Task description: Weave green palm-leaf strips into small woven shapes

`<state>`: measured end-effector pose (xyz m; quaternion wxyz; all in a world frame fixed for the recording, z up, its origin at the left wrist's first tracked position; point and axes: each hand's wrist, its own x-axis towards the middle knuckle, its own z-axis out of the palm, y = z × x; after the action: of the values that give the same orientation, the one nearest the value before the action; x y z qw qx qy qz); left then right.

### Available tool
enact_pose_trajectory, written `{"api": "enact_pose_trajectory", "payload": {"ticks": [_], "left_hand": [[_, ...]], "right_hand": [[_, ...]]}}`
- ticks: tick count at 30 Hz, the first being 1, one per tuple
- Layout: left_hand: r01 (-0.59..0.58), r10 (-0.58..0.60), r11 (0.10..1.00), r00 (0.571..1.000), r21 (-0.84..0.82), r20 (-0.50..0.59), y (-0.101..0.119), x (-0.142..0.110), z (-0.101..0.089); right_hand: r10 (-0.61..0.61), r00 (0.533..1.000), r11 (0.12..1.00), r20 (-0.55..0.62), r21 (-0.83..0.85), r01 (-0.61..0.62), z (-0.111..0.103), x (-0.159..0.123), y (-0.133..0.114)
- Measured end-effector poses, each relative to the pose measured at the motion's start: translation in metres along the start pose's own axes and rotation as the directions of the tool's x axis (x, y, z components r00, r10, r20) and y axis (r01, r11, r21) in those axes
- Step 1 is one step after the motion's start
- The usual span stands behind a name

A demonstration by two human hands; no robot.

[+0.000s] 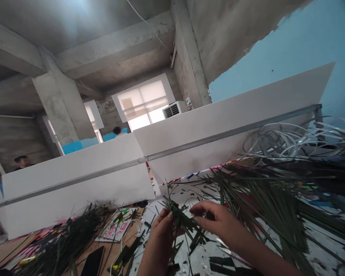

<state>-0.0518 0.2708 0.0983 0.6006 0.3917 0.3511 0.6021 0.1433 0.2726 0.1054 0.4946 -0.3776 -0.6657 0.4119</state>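
Note:
My left hand (pixel 163 230) is closed around a small woven piece made of dark green leaf strips (pixel 176 210), its loose ends fanning out to the right. Thumb and fingertips press on the upper part of the piece. My right hand (pixel 209 218) is beside those loose ends, with thumb and index finger curved and a gap between their tips. I see nothing plainly held there, and its other fingers are partly hidden. Cut scraps of leaf (pixel 222 262) lie on the white tabletop under both hands.
Long green leaf strips (pixel 276 207) spread across the right side, below coiled white plastic strapping (pixel 276 140). A dark leaf pile (pixel 71 239), a phone (pixel 93 262) and a printed sheet (pixel 116 226) lie left. A white partition (pixel 189 134) stands ahead; two people's heads show beyond.

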Motion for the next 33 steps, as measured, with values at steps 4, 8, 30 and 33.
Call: {"api": "enact_pose_trajectory", "payload": {"ticks": [4,8,30,33], "left_hand": [[-0.002,0.003,1.000,0.999,0.029,-0.042,-0.002,0.013,-0.016],[0.002,0.000,0.999,0.999,0.039,-0.048,-0.007,0.018,-0.018],[-0.023,0.016,0.993,0.998,0.114,0.068,-0.001,0.006,-0.010],[-0.041,0.027,0.984,0.996,0.173,0.080,0.009,0.004,-0.017]], "right_hand": [[-0.010,0.996,0.998,-0.084,-0.060,0.005,-0.007,0.003,0.003],[-0.027,0.998,0.995,-0.055,-0.094,0.022,-0.003,0.000,0.002],[0.032,0.999,0.999,-0.033,-0.026,-0.033,0.001,-0.001,0.002],[0.049,0.999,0.999,-0.001,0.016,-0.049,0.003,-0.001,0.006]]}}
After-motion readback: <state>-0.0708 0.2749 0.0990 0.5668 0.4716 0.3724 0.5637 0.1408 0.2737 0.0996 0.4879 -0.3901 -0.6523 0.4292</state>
